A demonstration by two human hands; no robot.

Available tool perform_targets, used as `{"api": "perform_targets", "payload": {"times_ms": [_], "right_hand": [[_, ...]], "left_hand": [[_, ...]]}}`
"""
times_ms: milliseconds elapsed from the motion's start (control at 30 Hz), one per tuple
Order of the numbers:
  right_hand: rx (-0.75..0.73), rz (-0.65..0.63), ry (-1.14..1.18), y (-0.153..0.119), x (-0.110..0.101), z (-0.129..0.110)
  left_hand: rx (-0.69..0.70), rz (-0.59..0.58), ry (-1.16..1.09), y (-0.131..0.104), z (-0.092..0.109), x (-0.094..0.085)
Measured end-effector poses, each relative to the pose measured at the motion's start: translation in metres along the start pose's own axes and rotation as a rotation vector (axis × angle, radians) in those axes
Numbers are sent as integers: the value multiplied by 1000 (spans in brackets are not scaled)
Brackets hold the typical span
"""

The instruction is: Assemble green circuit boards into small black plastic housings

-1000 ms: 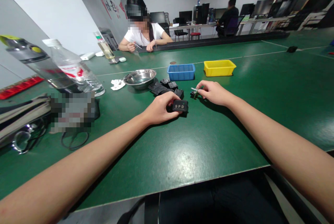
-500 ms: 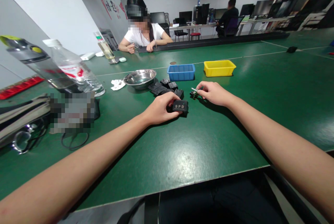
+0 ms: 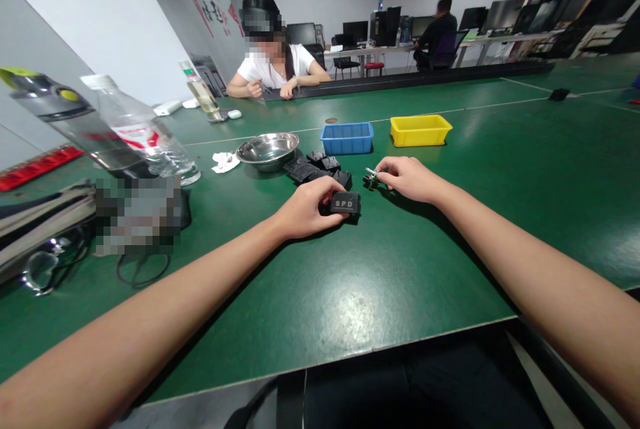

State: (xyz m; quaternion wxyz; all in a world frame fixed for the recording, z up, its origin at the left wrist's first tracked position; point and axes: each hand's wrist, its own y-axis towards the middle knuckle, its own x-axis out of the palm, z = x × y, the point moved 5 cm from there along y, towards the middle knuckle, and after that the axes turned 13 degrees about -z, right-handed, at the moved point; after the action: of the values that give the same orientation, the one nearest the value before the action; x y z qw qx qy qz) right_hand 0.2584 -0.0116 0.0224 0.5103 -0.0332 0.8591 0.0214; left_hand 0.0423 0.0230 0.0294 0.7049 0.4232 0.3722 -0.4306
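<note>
As left fingers (image 3: 329,183) grip SPD box (image 3: 345,202), bowl (image 3: 270,162), blue bin (image 3: 347,145) beyond

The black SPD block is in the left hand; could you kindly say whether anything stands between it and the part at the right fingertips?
Nothing visible stands between the SPD block in the left hand and the small part at the right hand; the black pieces lie farther back.

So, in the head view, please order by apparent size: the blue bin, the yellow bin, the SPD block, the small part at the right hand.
Yellow bin and blue bin: nearly alike, unranked
SPD block
Small part
</note>
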Motion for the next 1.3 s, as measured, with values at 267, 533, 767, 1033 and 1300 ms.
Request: {"api": "perform_targets", "payload": {"times_ms": [267, 533, 767, 1033, 1300], "right_hand": [[9, 9, -2, -1, -1, -1], [9, 11, -7, -1, 0, 0], [-10, 10, 9, -1, 0, 0], [-2, 8, 5, -1, 0, 0], [-7, 4, 13, -1, 0, 0]], "left_hand": [[-15, -15, -9, 0, -1, 1], [-39, -31, -15, 1, -1, 0], [-49, -36, -14, 0, -1, 1], [-35, -37, -15, 1, -1, 1], [-37, -38, -23, 1, -2, 2]]}}
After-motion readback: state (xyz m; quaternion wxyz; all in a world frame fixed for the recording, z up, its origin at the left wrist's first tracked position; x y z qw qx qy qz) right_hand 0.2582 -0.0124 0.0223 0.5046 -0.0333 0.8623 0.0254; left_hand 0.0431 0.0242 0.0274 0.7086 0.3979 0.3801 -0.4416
